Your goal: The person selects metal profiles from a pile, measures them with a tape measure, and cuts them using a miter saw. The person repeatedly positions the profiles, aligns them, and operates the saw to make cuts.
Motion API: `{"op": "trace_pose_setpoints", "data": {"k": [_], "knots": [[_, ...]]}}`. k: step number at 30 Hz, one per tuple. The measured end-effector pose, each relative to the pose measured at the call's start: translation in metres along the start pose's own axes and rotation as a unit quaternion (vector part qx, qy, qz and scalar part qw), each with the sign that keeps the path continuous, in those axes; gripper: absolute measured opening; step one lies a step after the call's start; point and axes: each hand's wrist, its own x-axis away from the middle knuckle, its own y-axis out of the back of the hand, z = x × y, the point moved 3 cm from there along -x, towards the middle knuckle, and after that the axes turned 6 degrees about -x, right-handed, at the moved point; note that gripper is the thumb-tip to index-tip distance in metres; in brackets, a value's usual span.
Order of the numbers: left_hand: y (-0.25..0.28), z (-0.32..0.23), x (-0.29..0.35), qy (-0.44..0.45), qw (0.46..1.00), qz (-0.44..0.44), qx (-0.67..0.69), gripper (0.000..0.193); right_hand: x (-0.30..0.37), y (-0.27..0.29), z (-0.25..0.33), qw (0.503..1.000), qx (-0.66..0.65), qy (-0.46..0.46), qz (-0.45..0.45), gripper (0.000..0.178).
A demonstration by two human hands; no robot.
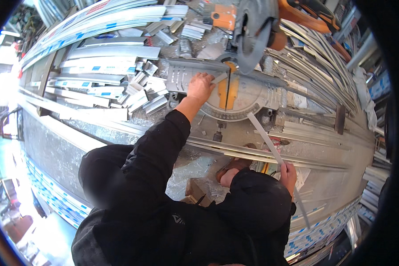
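My left hand (pixel 200 86) is over the left side of the mitre saw's table (pixel 250 99), its fingers closed on a short light metal piece (pixel 220 78). That piece reaches toward the yellow insert (pixel 231 88) with the dark blade slot. Above and behind the slot, the saw's round blade and guard (pixel 252 42) are raised. My right hand (pixel 288 177) grips a long thin metal strip (pixel 266 139) partway along. The strip slants, its far end by the front rim of the saw table and its other end beyond my hand.
Short aluminium offcuts (pixel 139 91) lie heaped left of the saw. Long profiles (pixel 106 24) are stacked at the far left, more (pixel 314 75) at the right. Long bars (pixel 270 156) cross in front of the saw. Red-handled pliers (pixel 278 141) and a cardboard box (pixel 196 193) are nearer me.
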Motion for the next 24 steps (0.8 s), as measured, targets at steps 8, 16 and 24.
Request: {"op": "trace_pose_setpoints", "data": {"k": [8, 16, 24], "knots": [[0.043, 0.123, 0.051, 0.148, 0.973, 0.113, 0.134, 0.035, 0.037, -0.018, -0.062, 0.989, -0.056, -0.140, -0.014, 0.036], [0.170, 0.276, 0.076, -0.108, 0.940, 0.250, -0.205, 0.043, 0.106, 0.021, -0.067, 0.988, 0.121, 0.030, -0.087, 0.024], [0.142, 0.193, 0.173, -0.062, 0.855, 0.474, -0.203, 0.077, 0.213, 0.012, -0.190, 0.939, 0.292, -0.173, 0.057, 0.012]]}}
